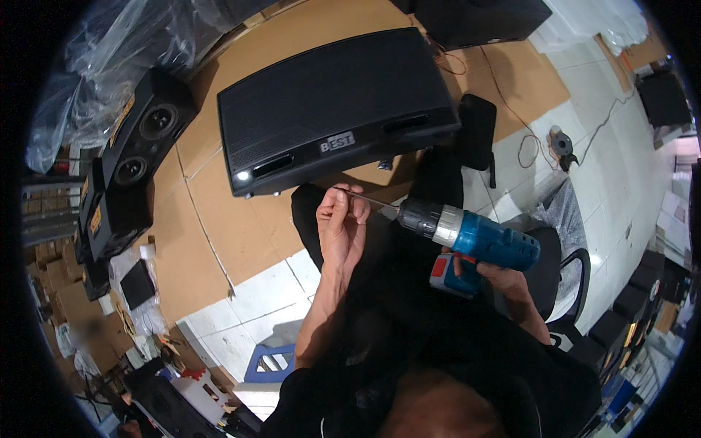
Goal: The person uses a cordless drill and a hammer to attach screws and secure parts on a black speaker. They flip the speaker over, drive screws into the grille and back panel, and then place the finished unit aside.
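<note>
Ahead of my fingers (pixel 343 208) the big black speaker (pixel 332 102) blocks the way, close beyond the drill bit (pixel 369 198). To my left, bare cardboard (pixel 219 212) and white floor (pixel 255 292) lie open. Stacked speakers (pixel 139 139) wall the far left; a cable (pixel 522 120) trails at right.

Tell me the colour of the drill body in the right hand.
Blue, with a silver collar and red trigger area, on the cordless drill; head view shows it.

The left hand (pixel 342 223) is raised, forearm upright, fingertips pinched together. The right hand (pixel 491 276) is lower, fingers curled closed in a grip, forearm angled outward.
</note>
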The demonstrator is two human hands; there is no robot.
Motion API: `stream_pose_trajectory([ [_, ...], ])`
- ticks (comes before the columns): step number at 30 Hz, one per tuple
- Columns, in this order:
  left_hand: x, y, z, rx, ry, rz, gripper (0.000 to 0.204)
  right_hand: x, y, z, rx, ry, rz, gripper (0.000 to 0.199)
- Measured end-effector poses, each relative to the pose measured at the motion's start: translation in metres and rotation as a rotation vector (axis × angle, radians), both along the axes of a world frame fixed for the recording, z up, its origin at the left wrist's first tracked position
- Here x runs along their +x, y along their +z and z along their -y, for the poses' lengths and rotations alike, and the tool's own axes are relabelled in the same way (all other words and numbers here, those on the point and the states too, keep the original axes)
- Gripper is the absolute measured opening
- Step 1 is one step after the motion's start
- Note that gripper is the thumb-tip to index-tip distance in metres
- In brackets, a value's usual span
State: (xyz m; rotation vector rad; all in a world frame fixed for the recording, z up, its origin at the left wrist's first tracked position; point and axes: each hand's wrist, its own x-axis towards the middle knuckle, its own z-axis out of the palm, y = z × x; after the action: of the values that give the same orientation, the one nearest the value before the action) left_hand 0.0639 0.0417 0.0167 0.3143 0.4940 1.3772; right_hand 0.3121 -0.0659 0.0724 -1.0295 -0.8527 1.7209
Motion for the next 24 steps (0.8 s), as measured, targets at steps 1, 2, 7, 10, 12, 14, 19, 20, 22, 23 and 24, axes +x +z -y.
stream_pose_trajectory([
  [1, 0.002, -0.005, -0.011, 0.058, -0.057, -0.042, 0.018, 0.003, 0.0, -0.002, 0.013, -0.043, -0.035, 0.053],
  [2, 0.005, -0.008, -0.021, 0.116, -0.113, -0.084, 0.017, 0.009, 0.004, -0.003, -0.004, -0.075, -0.039, 0.056],
  [7, 0.027, -0.001, -0.083, 0.184, -0.473, -0.186, 0.01, 0.042, 0.017, -0.012, 0.023, -0.228, -0.002, 0.062],
  [10, 0.046, 0.013, -0.137, 0.326, -0.589, -0.576, 0.007, 0.069, 0.032, -0.042, 0.055, -0.239, 0.134, 0.06],
  [12, 0.062, 0.029, -0.184, 0.5, -0.669, -0.845, 0.006, 0.09, 0.052, -0.065, 0.014, -0.238, 0.28, 0.059],
  [14, 0.082, 0.035, -0.223, 0.604, -0.699, -0.939, 0.009, 0.112, 0.072, -0.107, 0.018, -0.121, 0.437, 0.057],
  [19, 0.113, 0.023, -0.291, 0.96, -0.48, -1.193, 0.012, 0.108, 0.112, -0.2, -0.018, -0.21, 0.615, 0.029],
  [20, 0.116, 0.019, -0.302, 1.028, -0.417, -1.213, 0.013, 0.11, 0.116, -0.22, -0.036, -0.18, 0.679, 0.028],
  [22, 0.125, 0.008, -0.315, 1.094, -0.42, -1.338, 0.014, 0.118, 0.118, -0.25, -0.105, -0.121, 0.736, 0.027],
  [23, 0.128, -0.004, -0.314, 1.108, -0.416, -1.346, 0.013, 0.118, 0.12, -0.258, -0.137, -0.103, 0.767, 0.025],
  [24, 0.134, -0.012, -0.314, 1.135, -0.403, -1.351, 0.013, 0.121, 0.12, -0.263, -0.159, -0.094, 0.803, 0.024],
])
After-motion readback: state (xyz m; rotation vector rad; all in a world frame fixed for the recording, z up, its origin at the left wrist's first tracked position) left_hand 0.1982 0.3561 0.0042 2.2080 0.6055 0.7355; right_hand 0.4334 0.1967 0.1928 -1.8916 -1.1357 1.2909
